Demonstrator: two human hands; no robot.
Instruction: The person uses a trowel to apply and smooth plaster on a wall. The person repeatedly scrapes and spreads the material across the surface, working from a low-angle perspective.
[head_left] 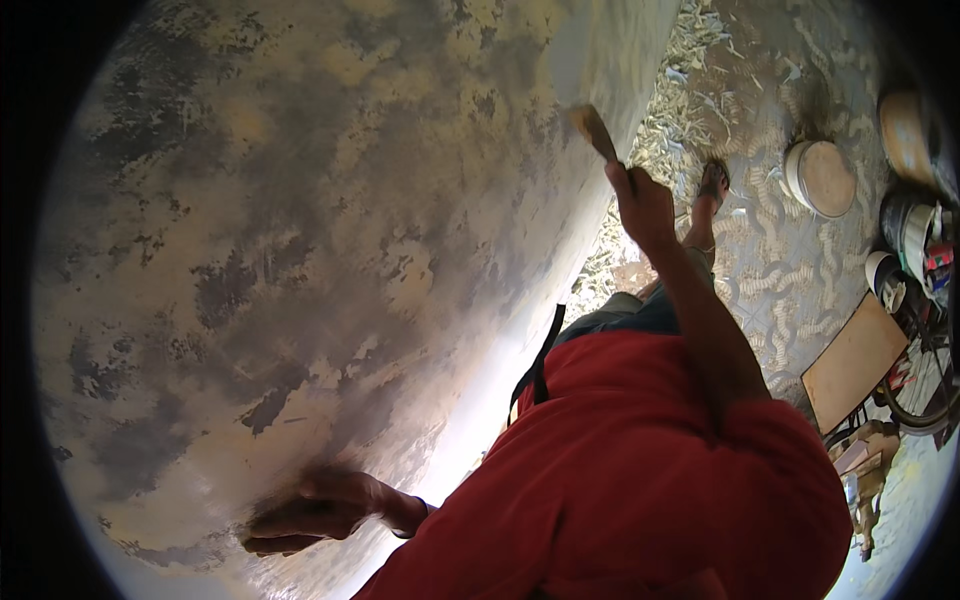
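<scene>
A mottled wall [330, 250], its surface patchy with grey, tan and dark areas, fills the left side. My right hand [646, 208] grips a scraper [595, 130] by its lower end. The flat blade points up and to the left, close to the wall's right part; whether it touches cannot be made out. Lower down, my left hand [315, 510] is at the wall with its fingers stretched out to the left. It is slightly blurred, and nothing shows in it.
Pale flakes [680, 120] litter the floor along the wall's foot. On the patterned floor [790, 260] stands a round tub [822, 178]. Farther right are a flat brown board [855, 362], a large round container [905, 135] and a bucket [915, 230] with assorted items.
</scene>
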